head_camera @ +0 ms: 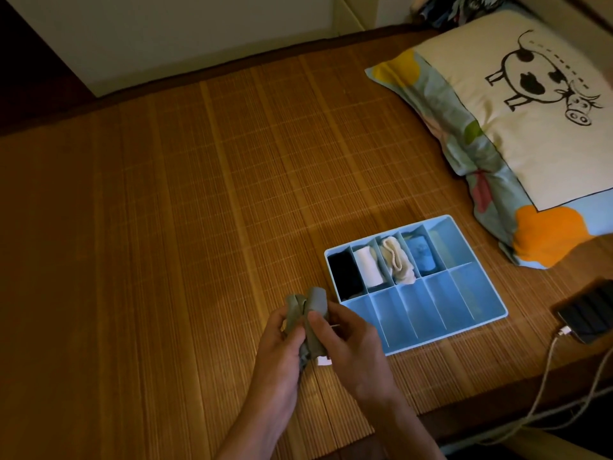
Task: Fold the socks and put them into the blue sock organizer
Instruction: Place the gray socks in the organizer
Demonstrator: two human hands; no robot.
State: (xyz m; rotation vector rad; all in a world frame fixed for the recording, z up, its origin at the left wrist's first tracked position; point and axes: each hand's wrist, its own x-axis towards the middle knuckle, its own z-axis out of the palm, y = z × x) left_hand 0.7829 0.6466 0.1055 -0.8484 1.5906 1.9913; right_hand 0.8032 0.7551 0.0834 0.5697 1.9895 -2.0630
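Over the near part of a woven bamboo mat (166, 227), a grey sock (314, 312) is held between both hands, just left of the near-left corner of the blue sock organizer (505, 314). The left hand (278, 350) is curled round the sock's lower, bunched part, and the right hand (353, 346) is wrapped round its rolled upper part, with the thumb pressed against the fabric. The sock is raised off the mat and is kept apart from the organizer's rim.

The organizer is laid flat on the mat, turned slightly, and is divided into two rows of five compartments. In the far row, counted from the left, a black sock (345, 273), a white sock (369, 267), a cream sock (397, 260) and a blue sock (421, 255) are each lodged in a separate compartment. Bare blue floor is shown in the far row's right-end compartment and in all five of the near row.

A broad stretch of mat is seen to the left of the hands and beyond them, up to the dark border under the pale wall (199, 34). To the right, room is narrowed: a pillow (517, 134) with a cow drawing is set near the organizer's far-right corner, and a phone (590, 315) is placed by the mat's right edge, over which its cable (544, 376) is hung.
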